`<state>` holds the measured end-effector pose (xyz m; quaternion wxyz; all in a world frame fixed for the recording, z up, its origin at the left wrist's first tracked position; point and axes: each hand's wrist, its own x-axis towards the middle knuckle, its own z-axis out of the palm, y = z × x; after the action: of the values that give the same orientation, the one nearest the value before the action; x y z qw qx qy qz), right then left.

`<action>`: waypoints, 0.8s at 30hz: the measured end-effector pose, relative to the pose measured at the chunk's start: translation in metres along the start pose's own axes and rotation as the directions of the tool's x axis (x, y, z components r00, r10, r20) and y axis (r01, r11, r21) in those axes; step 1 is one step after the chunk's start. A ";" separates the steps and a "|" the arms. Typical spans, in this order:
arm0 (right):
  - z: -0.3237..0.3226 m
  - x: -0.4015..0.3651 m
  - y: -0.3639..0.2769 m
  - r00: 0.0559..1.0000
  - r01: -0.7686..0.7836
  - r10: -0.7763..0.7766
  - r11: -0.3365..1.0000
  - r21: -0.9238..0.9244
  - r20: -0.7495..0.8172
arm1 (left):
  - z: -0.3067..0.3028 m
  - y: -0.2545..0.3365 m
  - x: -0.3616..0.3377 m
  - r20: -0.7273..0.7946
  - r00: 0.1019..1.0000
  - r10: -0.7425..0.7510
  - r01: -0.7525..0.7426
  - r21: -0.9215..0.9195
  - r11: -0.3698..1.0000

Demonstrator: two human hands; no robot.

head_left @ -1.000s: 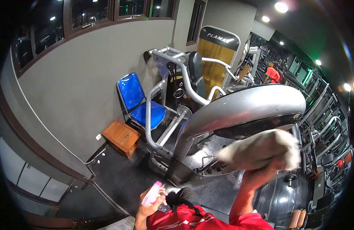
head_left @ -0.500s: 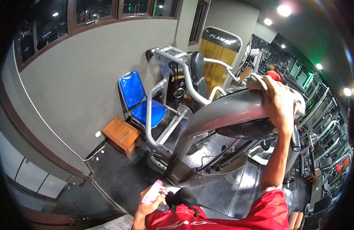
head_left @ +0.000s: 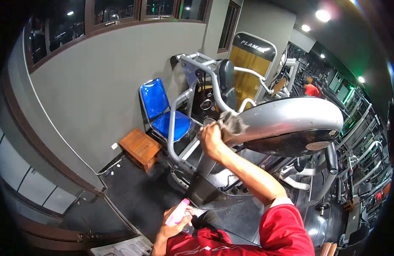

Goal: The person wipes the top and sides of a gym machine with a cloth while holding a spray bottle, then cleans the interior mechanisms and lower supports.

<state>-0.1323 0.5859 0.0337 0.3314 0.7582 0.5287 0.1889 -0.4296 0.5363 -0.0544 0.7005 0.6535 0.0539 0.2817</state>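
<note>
My right hand (head_left: 212, 137) presses a grey cloth (head_left: 232, 123) onto the curved silver frame of an exercise machine (head_left: 286, 114), near where the frame bends down. The fingers are closed around the cloth, and part of it bunches out to the right. Low in the view, close to my body, my left hand (head_left: 175, 222) grips a spray bottle (head_left: 179, 213) with a pink and white head. Its clear lower part shows below my fingers. A dark cover with an oval label (head_left: 317, 146) sits under the frame's right end.
Behind the machine stand a blue chair (head_left: 168, 121), a wooden step box (head_left: 140, 148) and another grey-framed machine (head_left: 192, 85). A grey wall with windows runs along the left. More gym equipment fills the right side, where a person in red (head_left: 311, 89) is farther back.
My right hand has swept the cloth from the frame's upper right end down and left to its bend. My left hand still holds the spray bottle. The view has shifted slightly.
</note>
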 end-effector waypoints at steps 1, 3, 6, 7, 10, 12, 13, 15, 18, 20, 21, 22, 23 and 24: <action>0.036 0.006 -0.024 0.989 -0.012 -0.029 0.960 -0.279 -0.145 | -0.001 -0.001 -0.002 -0.005 1.000 -0.004 0.004 0.002 1.000; 0.142 0.045 -0.068 0.940 -0.138 -0.217 0.467 -0.874 -0.264 | -0.003 -0.003 -0.007 -0.018 1.000 -0.009 0.009 0.010 1.000; 0.072 0.036 -0.063 0.917 0.389 -0.362 0.904 -0.177 0.167 | -0.004 -0.002 -0.011 -0.046 0.998 -0.043 0.043 -0.004 0.999; 0.146 0.047 -0.080 0.928 0.267 -0.363 0.808 -0.524 -0.087 | -0.005 -0.002 -0.012 -0.062 0.996 -0.067 0.066 -0.022 0.998; 0.255 0.096 -0.122 0.911 0.399 -0.404 0.816 -0.419 0.081 | -0.011 -0.007 -0.014 -0.062 0.998 -0.014 0.016 0.020 1.000; 0.217 0.070 -0.108 0.954 0.300 -0.298 0.943 -0.144 0.034 | -0.012 -0.008 -0.016 -0.080 0.997 -0.019 0.021 0.019 1.000; 0.202 0.061 -0.106 0.981 0.192 -0.193 0.978 0.075 0.004 | -0.012 -0.009 -0.016 -0.092 0.996 -0.022 0.024 0.019 1.000; 0.169 0.044 -0.099 0.998 -0.058 0.070 0.840 0.539 -0.001 | -0.013 -0.011 -0.014 -0.083 0.996 -0.023 0.025 0.028 0.999; 0.141 0.024 -0.097 0.960 -0.151 0.279 0.526 0.837 -0.002 | -0.010 -0.013 -0.011 -0.073 0.997 -0.025 0.027 0.031 0.999; 0.095 -0.003 -0.077 0.976 -0.183 0.173 0.345 0.921 0.129 | -0.009 -0.013 -0.008 -0.081 0.996 -0.030 0.032 0.027 0.999; 0.095 -0.001 -0.077 0.985 -0.172 0.043 0.200 0.965 0.167 | -0.007 -0.011 -0.007 -0.081 0.996 -0.034 0.037 0.035 0.999; 0.093 -0.001 -0.078 0.979 -0.178 -0.091 0.048 0.983 0.181 | -0.006 -0.010 -0.005 -0.081 0.996 -0.037 0.041 0.042 0.998; 0.094 -0.002 -0.078 0.959 -0.201 -0.223 -0.104 0.974 0.174 | -0.005 -0.008 -0.004 -0.077 0.996 -0.039 0.042 0.044 0.998; 0.084 -0.017 -0.073 0.919 0.391 -0.062 0.032 0.920 -0.388 | -0.004 -0.005 -0.002 -0.092 0.995 -0.044 0.045 0.009 0.999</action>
<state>-0.1348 0.5606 -0.0758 -0.3127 0.6538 0.6636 -0.1852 -0.4315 0.5386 -0.0608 0.6997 0.6424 0.1019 0.2955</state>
